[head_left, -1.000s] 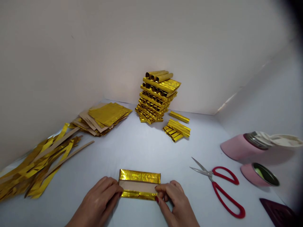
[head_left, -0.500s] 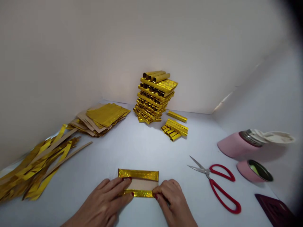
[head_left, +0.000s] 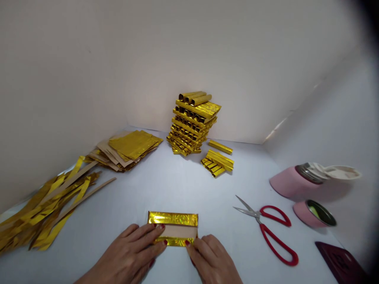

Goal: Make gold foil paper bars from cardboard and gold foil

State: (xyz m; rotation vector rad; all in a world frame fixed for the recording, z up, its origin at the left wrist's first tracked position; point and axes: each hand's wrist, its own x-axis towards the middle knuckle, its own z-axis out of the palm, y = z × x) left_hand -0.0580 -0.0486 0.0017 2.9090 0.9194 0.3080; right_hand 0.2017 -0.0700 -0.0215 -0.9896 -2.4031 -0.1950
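A gold foil paper [head_left: 179, 231] lies in front of me, its long far and near edges folded inward. Between the two shiny flaps shows its tan inner side. My left hand [head_left: 130, 250] holds the left part, fingers on the middle and thumb on the near flap. At the near right corner, my right hand [head_left: 211, 256] has its thumb on the near flap and its other fingers curled at the right end. The fingers of both hands are closed on the paper.
A tall stack of folded gold tubes [head_left: 192, 122] stands at the back, with smaller folded strips [head_left: 217, 161] before it. Gold sheets [head_left: 133, 146] and cut strips [head_left: 59, 205] lie left. Right are open red-handled scissors [head_left: 280, 236], a pink flask [head_left: 286, 181], a pink cup [head_left: 304, 213] and a maroon object [head_left: 337, 260].
My right thumb has slid slightly left along the near flap, with the right hand a little lower. My left hand stays almost in place. The view has shifted slightly.
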